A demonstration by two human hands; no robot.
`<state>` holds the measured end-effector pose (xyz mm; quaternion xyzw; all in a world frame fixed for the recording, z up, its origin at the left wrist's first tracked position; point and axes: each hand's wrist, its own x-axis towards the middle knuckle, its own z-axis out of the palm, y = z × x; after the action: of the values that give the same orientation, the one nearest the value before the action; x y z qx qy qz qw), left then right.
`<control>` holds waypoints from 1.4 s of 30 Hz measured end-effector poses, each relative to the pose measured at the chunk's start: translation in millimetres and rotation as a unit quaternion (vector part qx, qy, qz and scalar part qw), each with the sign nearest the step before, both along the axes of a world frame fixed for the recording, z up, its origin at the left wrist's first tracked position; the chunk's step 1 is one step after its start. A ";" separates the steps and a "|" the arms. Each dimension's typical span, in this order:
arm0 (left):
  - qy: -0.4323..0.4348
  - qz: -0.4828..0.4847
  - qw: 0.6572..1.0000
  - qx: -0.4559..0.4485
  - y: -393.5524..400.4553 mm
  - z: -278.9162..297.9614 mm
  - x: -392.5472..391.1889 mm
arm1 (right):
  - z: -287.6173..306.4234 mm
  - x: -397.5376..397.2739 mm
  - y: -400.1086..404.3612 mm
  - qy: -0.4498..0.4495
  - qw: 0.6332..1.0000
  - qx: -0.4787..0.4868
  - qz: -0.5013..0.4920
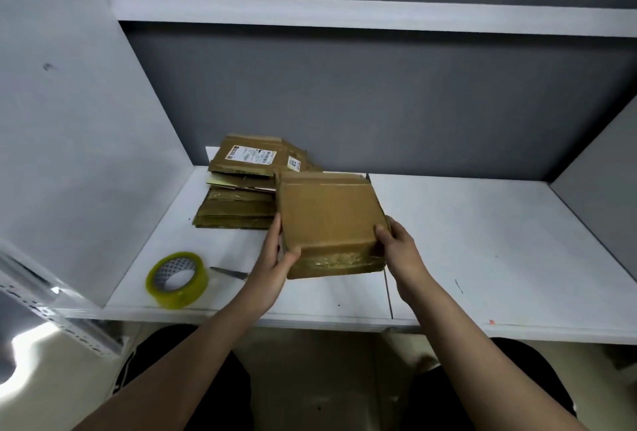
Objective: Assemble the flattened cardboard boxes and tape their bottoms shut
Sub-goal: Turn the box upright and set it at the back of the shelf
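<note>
You hold 1 cardboard box [327, 220] between both hands, just above the desk [482, 241] and right of the stack of flattened boxes [241, 189]. Your left hand [275, 268] grips its near-left corner, thumb on top and fingers curled along the side; your right hand [396, 248] clasps the near-right corner likewise. The box's broad face looks up at you, its glossy taped edge nearest you. The tape roll [177, 279] and scissors [229, 273] lie to your left, so your left hand is much nearer for reaching them.
</note>
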<state>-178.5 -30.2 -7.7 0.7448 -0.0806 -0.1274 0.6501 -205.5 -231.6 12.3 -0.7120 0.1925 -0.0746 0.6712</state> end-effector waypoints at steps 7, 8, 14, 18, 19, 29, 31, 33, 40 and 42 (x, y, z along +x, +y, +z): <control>0.099 0.041 0.994 0.037 -8.0 -14.3 20.7 | -42.9 -14.7 -15.0 0.009 0.998 -0.058 0.028; 0.088 0.027 0.993 0.068 -10.1 -16.4 20.5 | -44.7 -15.3 -16.2 0.017 0.998 -0.061 0.028; 0.082 -0.021 0.992 0.094 -22.9 -35.1 16.9 | -51.1 -20.8 -19.1 0.042 0.999 -0.017 0.017; 0.129 -0.017 0.979 0.158 -19.7 -49.7 19.7 | -62.6 -27.4 -19.4 0.078 0.997 -0.020 0.011; 0.135 -0.017 0.974 0.183 -18.0 -54.8 22.5 | -63.4 -27.9 -20.1 0.086 0.996 -0.021 0.019; 0.037 0.152 0.987 0.031 -51.6 -14.0 25.9 | -39.5 4.2 -65.4 0.030 0.996 -0.043 -0.072; 0.049 0.171 0.983 0.041 -59.1 -9.7 30.3 | -34.4 20.0 -70.2 0.061 0.995 -0.074 0.005; 0.050 0.175 0.982 0.051 -61.9 -8.4 35.3 | -31.5 32.8 -71.8 0.079 0.991 -0.105 0.037; 0.052 0.118 0.990 0.051 -47.2 -6.3 36.4 | -43.2 53.3 -76.3 0.067 0.967 -0.242 -0.044; 0.047 0.098 0.992 0.062 -44.8 -5.6 37.7 | -48.6 57.1 -74.1 0.058 0.970 -0.227 -0.069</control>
<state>-140.8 -75.0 -13.2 0.7812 0.0316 -0.1024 0.6150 -148.4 -305.7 -36.3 -0.8335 0.2579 -0.1215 0.4734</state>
